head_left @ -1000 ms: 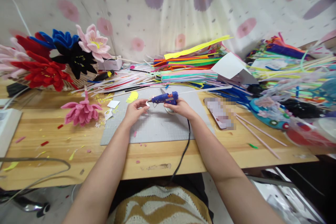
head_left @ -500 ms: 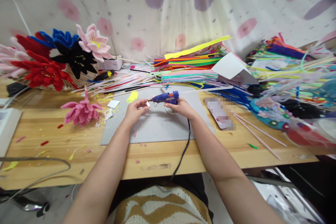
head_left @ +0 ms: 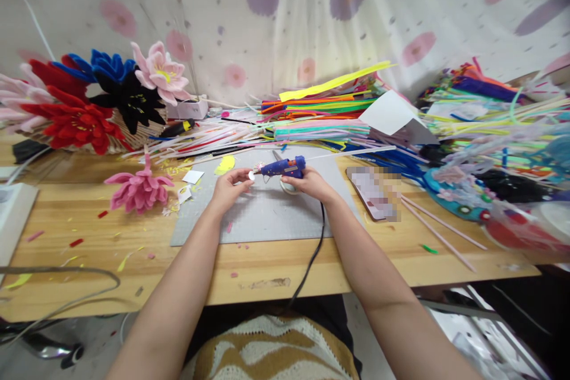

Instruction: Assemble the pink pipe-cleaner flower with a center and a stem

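Blue plastic marks the glue gun [head_left: 285, 167], gripped in the right hand [head_left: 312, 183] with the fingers wrapped around its handle and the nozzle pointing left toward a small white piece [head_left: 252, 176] pinched between the thumb and fingertips of the left hand [head_left: 228, 189]. Both hands hover over the grey mat [head_left: 267, 211] near the middle of the wooden table [head_left: 133, 261], and the nozzle tip sits just beside the white piece, perhaps touching it; the view is too small to tell. The step in hand looks like gluing: putting hot glue onto the little piece held at the tip. The next move would call for a steady squeeze of the trigger and keeping the left fingertips clear of the hot nozzle and bead. The gun is short and stubby, with an orange patch on its side, a pale stick at its back end, and a black cord [head_left: 312, 255] running from its handle down over the table edge. A pink flower [head_left: 139, 189] lies left of the mat, and stacked coloured sheets [head_left: 320, 119] lie behind it.
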### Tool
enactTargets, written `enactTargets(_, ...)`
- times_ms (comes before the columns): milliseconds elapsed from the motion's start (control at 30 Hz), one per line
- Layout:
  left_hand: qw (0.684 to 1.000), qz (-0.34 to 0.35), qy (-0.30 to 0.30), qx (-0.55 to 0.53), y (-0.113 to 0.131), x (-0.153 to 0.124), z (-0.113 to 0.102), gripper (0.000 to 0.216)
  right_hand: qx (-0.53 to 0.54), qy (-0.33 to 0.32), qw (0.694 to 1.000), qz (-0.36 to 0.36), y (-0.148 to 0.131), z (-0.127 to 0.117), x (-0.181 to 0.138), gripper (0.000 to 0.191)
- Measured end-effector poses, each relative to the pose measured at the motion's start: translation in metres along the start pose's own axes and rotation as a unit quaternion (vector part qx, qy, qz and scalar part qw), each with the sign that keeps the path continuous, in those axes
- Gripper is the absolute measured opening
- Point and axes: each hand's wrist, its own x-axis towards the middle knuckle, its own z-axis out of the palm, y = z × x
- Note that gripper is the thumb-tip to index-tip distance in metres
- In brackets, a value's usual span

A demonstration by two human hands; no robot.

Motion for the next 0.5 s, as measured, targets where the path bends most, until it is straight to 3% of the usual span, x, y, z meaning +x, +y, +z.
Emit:
enactTargets(200, 1.0, -0.004, 0.006, -0.006, 0.0, 0.001, -0.001, 0.045, 0.024, 0.0, 1.0, 0.019, -0.002, -0.003, -0.003, 0.038)
enactTargets(333, 1.0, -0.012, 0.01, -0.018, 0.002, 0.001, -0.001, 0.044, 0.123, 0.047, 0.989, 0.061, -0.002, -0.004, -0.003, 0.038)
enactTargets(400, 0.999, -0.016, 0.015, -0.032, 0.004, 0.0, -0.001, 0.043, 0.239, 0.089, 0.965, 0.06, -0.004, -0.001, -0.001, 0.039)
enactTargets(500, 0.999, -0.015, 0.025, -0.045, 0.006, 0.0, -0.001, 0.043, 0.427, 0.113, 0.895, 0.063, -0.008, 0.009, 0.001, 0.036)
